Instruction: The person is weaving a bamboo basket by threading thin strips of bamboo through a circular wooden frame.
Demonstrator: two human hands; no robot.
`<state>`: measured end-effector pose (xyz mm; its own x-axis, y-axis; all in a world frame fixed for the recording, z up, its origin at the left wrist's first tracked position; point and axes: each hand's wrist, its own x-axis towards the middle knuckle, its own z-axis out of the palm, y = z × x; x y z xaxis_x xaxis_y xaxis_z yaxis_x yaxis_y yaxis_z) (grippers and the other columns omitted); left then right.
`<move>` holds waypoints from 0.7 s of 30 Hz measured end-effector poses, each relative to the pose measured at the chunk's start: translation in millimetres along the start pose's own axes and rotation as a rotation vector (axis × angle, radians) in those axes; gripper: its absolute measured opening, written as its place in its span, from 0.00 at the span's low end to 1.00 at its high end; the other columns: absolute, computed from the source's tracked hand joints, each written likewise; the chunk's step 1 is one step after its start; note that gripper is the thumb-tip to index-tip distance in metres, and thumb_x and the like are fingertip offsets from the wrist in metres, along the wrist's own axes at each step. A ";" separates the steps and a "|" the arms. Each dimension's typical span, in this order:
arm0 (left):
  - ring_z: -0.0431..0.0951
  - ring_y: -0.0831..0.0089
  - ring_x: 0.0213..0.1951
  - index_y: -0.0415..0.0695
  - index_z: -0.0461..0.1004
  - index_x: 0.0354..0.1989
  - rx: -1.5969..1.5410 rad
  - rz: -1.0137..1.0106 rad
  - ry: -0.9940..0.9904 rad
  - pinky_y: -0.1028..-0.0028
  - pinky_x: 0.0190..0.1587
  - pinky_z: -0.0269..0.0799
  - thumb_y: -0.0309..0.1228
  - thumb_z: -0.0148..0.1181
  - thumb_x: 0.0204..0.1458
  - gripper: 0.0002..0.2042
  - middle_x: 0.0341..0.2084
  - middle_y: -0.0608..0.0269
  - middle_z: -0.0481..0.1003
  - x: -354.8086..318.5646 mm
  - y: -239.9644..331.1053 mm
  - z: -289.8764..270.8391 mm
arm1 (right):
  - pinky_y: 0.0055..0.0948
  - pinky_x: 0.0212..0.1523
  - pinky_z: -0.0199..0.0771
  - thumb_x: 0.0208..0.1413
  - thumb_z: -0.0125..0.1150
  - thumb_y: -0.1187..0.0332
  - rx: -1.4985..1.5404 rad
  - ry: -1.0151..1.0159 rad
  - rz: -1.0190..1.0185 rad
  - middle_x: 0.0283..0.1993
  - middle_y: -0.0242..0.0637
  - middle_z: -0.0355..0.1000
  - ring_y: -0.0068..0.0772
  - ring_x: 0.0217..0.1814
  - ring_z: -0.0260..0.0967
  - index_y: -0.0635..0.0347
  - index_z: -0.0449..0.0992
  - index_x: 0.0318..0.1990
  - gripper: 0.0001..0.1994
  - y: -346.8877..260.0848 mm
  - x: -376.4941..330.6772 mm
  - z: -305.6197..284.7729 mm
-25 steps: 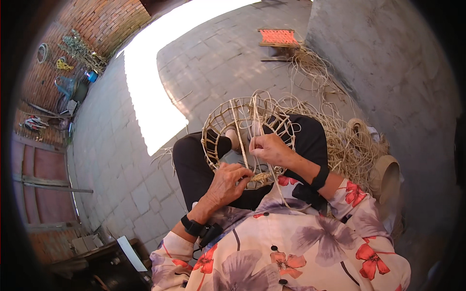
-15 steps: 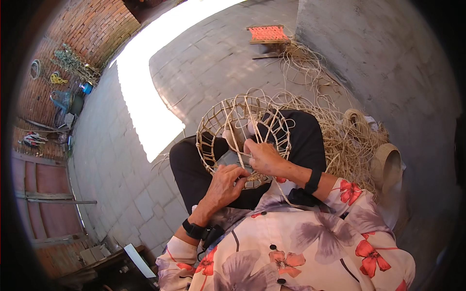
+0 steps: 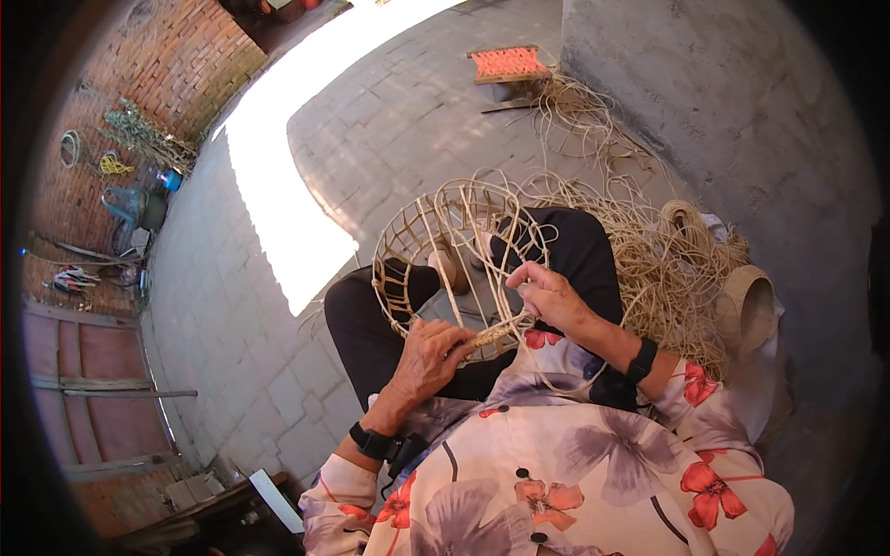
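Note:
A round open frame basket [image 3: 491, 335] of thin ribs and pale cord rests across my lap, between my dark-trousered knees. Long pale cords stretch over its opening, from the far rim to the wrapped near rim. My left hand [image 3: 429, 357] is closed on that near rim, thumb towards the cord wrapping. To its right, my right hand [image 3: 554, 301] is raised just above the rim, fingers bent around a pale cord [image 3: 556, 385] that loops down over my shirt. The exact pinch is partly hidden by the fingers.
A large tangled heap of cord [image 3: 658, 296] lies right of my knee, with a coiled roll [image 3: 683, 222] and a small woven basket [image 3: 746, 301] beside it. A low stool with an orange woven seat [image 3: 508, 63] stands ahead. The grey wall [image 3: 705, 102] rises at right.
My right hand has moved right, away from the left hand and the middle of the basket, uncovering more of the near rim. My left hand stays at the rim.

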<state>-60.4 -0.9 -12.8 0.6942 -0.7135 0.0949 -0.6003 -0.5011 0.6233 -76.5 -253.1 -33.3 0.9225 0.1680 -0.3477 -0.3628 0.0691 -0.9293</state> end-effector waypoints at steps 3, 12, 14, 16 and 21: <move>0.72 0.65 0.32 0.45 0.79 0.35 0.039 0.013 0.059 0.67 0.38 0.60 0.31 0.66 0.45 0.09 0.27 0.62 0.73 8.1 6.7 -4.4 | 0.15 0.19 0.50 0.60 0.48 0.68 -0.011 0.008 -0.016 0.19 0.21 0.58 0.11 0.18 0.50 0.59 0.68 0.47 0.11 -3.7 -1.2 -0.8; 0.70 0.59 0.31 0.43 0.77 0.30 0.065 -0.044 0.056 0.65 0.34 0.62 0.29 0.63 0.47 0.04 0.27 0.59 0.69 41.9 15.6 20.5 | 0.31 0.25 0.70 0.54 0.54 0.71 -0.396 0.082 -0.336 0.21 0.35 0.66 0.36 0.20 0.68 0.61 0.67 0.50 0.15 -32.4 -17.9 -1.3; 0.70 0.59 0.30 0.43 0.76 0.29 0.027 -0.068 0.062 0.65 0.35 0.62 0.29 0.62 0.48 0.04 0.27 0.59 0.69 42.3 17.7 19.9 | 0.35 0.26 0.71 0.51 0.61 0.68 -0.990 0.482 -0.822 0.22 0.42 0.68 0.46 0.21 0.68 0.61 0.66 0.49 0.19 -50.5 -38.8 -5.6; 0.69 0.59 0.30 0.43 0.76 0.29 0.028 -0.062 0.063 0.65 0.35 0.61 0.29 0.61 0.48 0.04 0.27 0.59 0.68 39.9 17.7 21.6 | 0.40 0.27 0.71 0.50 0.62 0.62 -1.046 0.422 -0.741 0.24 0.45 0.71 0.46 0.25 0.71 0.64 0.71 0.40 0.15 -55.4 -56.7 0.5; 0.68 0.59 0.30 0.43 0.74 0.29 0.015 -0.052 0.072 0.65 0.35 0.61 0.28 0.59 0.50 0.03 0.27 0.59 0.68 40.7 19.7 24.5 | 0.38 0.35 0.70 0.50 0.62 0.59 -0.981 -0.413 -0.232 0.28 0.46 0.71 0.45 0.34 0.71 0.64 0.76 0.28 0.14 -11.4 -56.9 7.2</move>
<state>-53.8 -51.8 -15.6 0.7511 -0.6494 0.1190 -0.5684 -0.5443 0.6170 -125.8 -256.4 -1.9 0.7727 0.5822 -0.2528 0.2467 -0.6425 -0.7255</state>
